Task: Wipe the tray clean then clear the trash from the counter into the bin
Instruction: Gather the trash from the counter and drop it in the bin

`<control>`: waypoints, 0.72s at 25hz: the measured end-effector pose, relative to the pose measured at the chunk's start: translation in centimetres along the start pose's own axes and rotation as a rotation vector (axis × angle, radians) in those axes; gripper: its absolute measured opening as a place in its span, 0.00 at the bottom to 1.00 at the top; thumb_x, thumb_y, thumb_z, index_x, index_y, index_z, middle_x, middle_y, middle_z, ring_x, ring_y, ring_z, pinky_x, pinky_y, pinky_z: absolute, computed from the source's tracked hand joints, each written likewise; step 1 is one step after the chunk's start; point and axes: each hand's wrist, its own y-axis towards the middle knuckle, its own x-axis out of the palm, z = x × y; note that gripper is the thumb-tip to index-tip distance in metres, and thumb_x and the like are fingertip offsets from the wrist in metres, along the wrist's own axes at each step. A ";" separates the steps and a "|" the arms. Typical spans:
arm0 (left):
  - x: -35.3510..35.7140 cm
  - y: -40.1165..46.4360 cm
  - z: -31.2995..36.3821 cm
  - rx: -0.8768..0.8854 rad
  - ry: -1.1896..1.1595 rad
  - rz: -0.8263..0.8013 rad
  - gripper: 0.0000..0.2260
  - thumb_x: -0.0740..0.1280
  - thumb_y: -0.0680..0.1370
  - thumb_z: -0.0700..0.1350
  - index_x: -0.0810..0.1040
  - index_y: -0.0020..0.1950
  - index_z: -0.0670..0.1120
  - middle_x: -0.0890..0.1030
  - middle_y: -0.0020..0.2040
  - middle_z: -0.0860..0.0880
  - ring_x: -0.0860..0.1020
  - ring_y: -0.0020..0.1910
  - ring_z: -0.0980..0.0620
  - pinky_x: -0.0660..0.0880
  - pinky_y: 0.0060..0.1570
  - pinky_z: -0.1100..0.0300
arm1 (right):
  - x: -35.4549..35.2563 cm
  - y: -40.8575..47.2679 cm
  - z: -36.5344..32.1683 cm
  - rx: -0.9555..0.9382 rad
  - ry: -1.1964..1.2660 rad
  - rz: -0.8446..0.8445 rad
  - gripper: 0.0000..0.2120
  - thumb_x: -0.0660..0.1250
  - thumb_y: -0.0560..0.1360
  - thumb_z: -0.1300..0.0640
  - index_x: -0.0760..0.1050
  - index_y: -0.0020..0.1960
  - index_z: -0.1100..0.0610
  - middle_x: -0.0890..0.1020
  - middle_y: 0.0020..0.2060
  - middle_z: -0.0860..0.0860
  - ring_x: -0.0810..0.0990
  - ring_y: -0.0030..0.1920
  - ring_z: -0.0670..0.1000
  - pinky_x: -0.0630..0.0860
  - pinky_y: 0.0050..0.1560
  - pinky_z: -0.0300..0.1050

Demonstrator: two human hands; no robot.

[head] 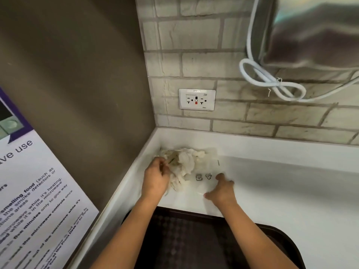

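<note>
Reaching into the counter corner, the left hand [156,178] grips the edge of a crumpled, soiled paper towel [183,164] with curled fingers. The right hand [221,188] presses spread, straight fingers on a clear plastic wrapper [206,178] lying just beside and partly under the towel. Both rest on the white counter [281,187]. A dark tray [184,241] sits at the near edge, beneath the forearms.
</note>
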 end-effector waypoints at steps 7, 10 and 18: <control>-2.6 2.1 3.1 -0.081 -0.357 0.049 0.03 0.59 0.80 0.40 0.72 0.51 0.45 0.78 0.45 0.46 0.76 0.47 0.48 0.69 0.47 0.62 | -2.6 -0.2 2.2 -0.070 0.266 0.172 0.21 0.61 0.70 0.71 0.69 0.62 0.61 0.75 0.36 0.51 0.73 0.33 0.45 0.65 0.28 0.30; -3.4 2.3 4.4 -0.060 -0.428 0.063 0.06 0.59 0.80 0.39 0.73 0.55 0.44 0.78 0.42 0.47 0.76 0.45 0.50 0.71 0.47 0.60 | -3.8 -0.5 2.9 -0.088 0.298 0.212 0.22 0.59 0.71 0.71 0.69 0.64 0.61 0.77 0.41 0.54 0.71 0.32 0.43 0.65 0.25 0.28; -4.2 1.5 6.2 -0.039 -0.597 0.015 0.07 0.59 0.80 0.38 0.73 0.48 0.49 0.77 0.37 0.50 0.76 0.41 0.51 0.75 0.57 0.42 | -5.9 -1.7 5.4 -0.118 0.336 0.476 0.06 0.67 0.71 0.64 0.73 0.37 0.64 0.75 0.45 0.59 0.73 0.37 0.54 0.65 0.36 0.39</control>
